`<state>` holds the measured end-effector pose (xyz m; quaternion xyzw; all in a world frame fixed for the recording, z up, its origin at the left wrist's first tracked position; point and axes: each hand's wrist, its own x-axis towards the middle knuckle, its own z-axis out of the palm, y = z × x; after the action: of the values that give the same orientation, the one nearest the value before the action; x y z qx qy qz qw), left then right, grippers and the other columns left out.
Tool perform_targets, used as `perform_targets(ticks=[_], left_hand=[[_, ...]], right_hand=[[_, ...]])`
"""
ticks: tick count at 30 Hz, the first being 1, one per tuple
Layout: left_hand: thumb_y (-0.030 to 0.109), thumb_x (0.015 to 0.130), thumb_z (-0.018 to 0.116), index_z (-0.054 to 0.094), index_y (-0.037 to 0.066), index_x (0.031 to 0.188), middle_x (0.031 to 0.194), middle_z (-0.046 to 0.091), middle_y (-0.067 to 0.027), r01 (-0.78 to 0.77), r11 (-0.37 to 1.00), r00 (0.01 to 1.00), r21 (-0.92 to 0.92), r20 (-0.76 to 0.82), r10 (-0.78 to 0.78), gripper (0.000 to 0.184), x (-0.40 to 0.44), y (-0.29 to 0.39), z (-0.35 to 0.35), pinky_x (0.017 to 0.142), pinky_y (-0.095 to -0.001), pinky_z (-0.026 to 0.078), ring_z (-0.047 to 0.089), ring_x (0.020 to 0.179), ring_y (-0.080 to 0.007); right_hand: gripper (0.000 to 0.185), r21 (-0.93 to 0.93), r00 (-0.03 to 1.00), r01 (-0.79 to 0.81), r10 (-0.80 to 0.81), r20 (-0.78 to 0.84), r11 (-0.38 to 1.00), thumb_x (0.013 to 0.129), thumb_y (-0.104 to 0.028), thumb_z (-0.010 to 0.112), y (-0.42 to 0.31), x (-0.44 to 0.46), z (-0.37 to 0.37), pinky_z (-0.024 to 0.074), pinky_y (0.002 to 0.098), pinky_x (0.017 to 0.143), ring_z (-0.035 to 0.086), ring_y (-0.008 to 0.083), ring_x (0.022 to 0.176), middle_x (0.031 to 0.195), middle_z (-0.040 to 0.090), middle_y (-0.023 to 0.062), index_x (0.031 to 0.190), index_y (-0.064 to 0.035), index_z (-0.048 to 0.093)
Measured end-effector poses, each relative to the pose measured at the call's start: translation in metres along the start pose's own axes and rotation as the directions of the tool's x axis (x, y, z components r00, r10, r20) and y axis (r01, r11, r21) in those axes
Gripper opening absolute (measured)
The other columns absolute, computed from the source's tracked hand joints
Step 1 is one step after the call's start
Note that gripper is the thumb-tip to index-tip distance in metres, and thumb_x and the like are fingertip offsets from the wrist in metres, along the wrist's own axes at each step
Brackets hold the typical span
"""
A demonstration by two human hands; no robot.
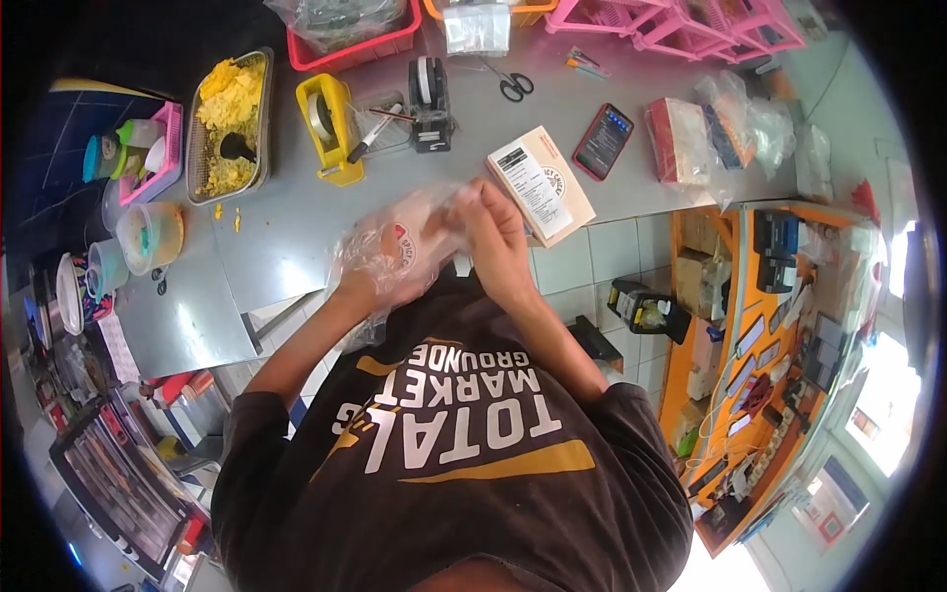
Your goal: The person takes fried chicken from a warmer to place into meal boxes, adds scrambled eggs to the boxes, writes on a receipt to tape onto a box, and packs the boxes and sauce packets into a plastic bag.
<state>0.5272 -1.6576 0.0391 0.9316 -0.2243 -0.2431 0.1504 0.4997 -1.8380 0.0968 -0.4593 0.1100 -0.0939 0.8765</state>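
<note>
A clear plastic bag point(380, 249) with a round red-and-white "Spicy" logo showing on it is held in front of my chest, over the near edge of the metal table. My left hand point(363, 281) grips its left side; crinkled plastic covers the fingers, and I cannot tell whether they are inside or behind it. At the bag's upper right end, my right hand point(496, 229) pinches the plastic between closed fingertips. Just right of that hand lies a pale carton point(567, 202) bearing a matching logo, with a printed receipt point(533, 187) on top.
On the metal table point(286, 237) are a yellow tape dispenser point(326, 128), a black tape dispenser point(429, 104), a marker point(375, 133), scissors point(515, 87) and a phone point(603, 141). A tray of yellow food point(232, 109) stands left. Pink baskets point(681, 28) line the back; orange shelving point(735, 345) stands right.
</note>
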Motion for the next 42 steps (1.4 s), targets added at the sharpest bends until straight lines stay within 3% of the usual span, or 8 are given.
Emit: perform_targets(ticks=[3,12,14,18,24,31,35,42], left_hand=[[0.051,0.071,0.079,0.032,-0.001,0.147,0.136,0.045,-0.0262,0.046,0.999,0.999,-0.007,0.022,-0.046,0.104,0.005,0.011,-0.011,0.101,-0.0547,0.041,0.049,0.123,-0.0432],[0.031,0.064,0.091,0.042,0.002,0.146,0.137,0.049,-0.0269,-0.485,0.792,0.863,0.371,0.053,0.503,0.1,0.015,-0.032,-0.056,0.112,-0.0488,0.039,0.048,0.132,-0.0405],[0.021,0.07,0.086,0.045,0.003,0.145,0.128,0.058,-0.0241,-0.181,0.84,0.944,0.512,0.331,0.002,0.087,0.004,0.003,-0.112,0.105,-0.0477,0.046,0.06,0.118,-0.0377],[0.021,0.068,0.087,0.048,-0.002,0.14,0.118,0.063,-0.0195,-0.116,0.676,0.945,0.728,0.29,-0.151,0.085,-0.005,0.059,-0.158,0.106,-0.045,0.046,0.062,0.114,-0.035],[0.012,0.073,0.081,0.052,0.0,0.136,0.121,0.061,-0.015,-0.725,0.589,0.668,0.358,0.156,0.728,0.07,0.095,0.143,-0.129,0.106,-0.0407,0.047,0.058,0.119,-0.0342],[0.024,0.054,0.088,0.045,0.0,0.139,0.125,0.055,-0.0161,-0.87,0.144,0.339,0.472,0.359,0.87,0.099,0.198,0.172,0.013,0.109,-0.0466,0.042,0.052,0.124,-0.0315],[0.026,0.052,0.088,0.043,-0.002,0.139,0.124,0.054,-0.0178,-0.927,0.199,0.344,0.317,0.511,0.787,0.101,0.208,0.177,0.005,0.105,-0.0454,0.043,0.053,0.121,-0.0319],[0.029,0.053,0.088,0.038,-0.005,0.139,0.127,0.053,-0.0227,-0.613,0.79,0.789,0.009,0.058,0.612,0.105,0.121,0.182,-0.1,0.104,-0.0454,0.044,0.053,0.12,-0.0388]], right_hand=[[0.017,-0.56,0.753,-0.351,0.582,0.307,0.75,0.103,-0.015,0.046,-0.049,0.0,-0.004,0.0412,0.0232,0.044,0.052,0.0089,0.045,0.068,0.066,0.0084,0.1,-0.0021,0.056],[0.03,-0.192,0.949,-0.252,0.281,0.141,0.948,0.11,-0.027,0.045,-0.085,0.011,-0.016,0.0411,0.0234,0.048,0.048,0.0073,0.049,0.065,0.056,0.0034,0.094,-0.0029,0.053],[0.029,-0.384,0.947,-0.235,0.3,0.116,0.893,0.11,-0.027,0.045,-0.095,0.006,-0.013,0.0451,0.0241,0.051,0.05,0.0075,0.052,0.064,0.054,0.0025,0.098,-0.0014,0.054],[0.027,-0.297,0.931,-0.306,0.349,0.105,0.905,0.109,-0.026,0.047,-0.103,-0.001,-0.023,0.0489,0.0247,0.057,0.052,0.0078,0.055,0.065,0.055,0.002,0.104,-0.0004,0.055],[0.033,-0.563,0.808,-0.468,0.588,0.041,0.681,0.103,-0.029,0.059,-0.063,-0.028,-0.087,0.0494,0.0282,0.054,0.059,0.0106,0.061,0.07,0.059,0.0053,0.099,0.0035,0.056],[0.032,-0.463,0.811,-0.517,0.586,0.006,0.72,0.103,-0.03,0.059,-0.035,-0.059,-0.123,0.0501,0.0262,0.058,0.058,0.0099,0.065,0.073,0.058,0.0036,0.102,0.0019,0.056],[0.029,-0.318,0.815,-0.55,0.579,-0.003,0.773,0.104,-0.03,0.058,-0.029,-0.062,-0.135,0.0514,0.0244,0.06,0.056,0.0075,0.066,0.075,0.057,0.0007,0.103,-0.0006,0.057],[0.028,-0.144,0.755,-0.655,0.643,-0.124,0.742,0.104,-0.03,0.055,-0.028,-0.039,-0.147,0.053,0.0275,0.052,0.054,0.0078,0.062,0.075,0.055,0.0004,0.106,-0.002,0.059]])
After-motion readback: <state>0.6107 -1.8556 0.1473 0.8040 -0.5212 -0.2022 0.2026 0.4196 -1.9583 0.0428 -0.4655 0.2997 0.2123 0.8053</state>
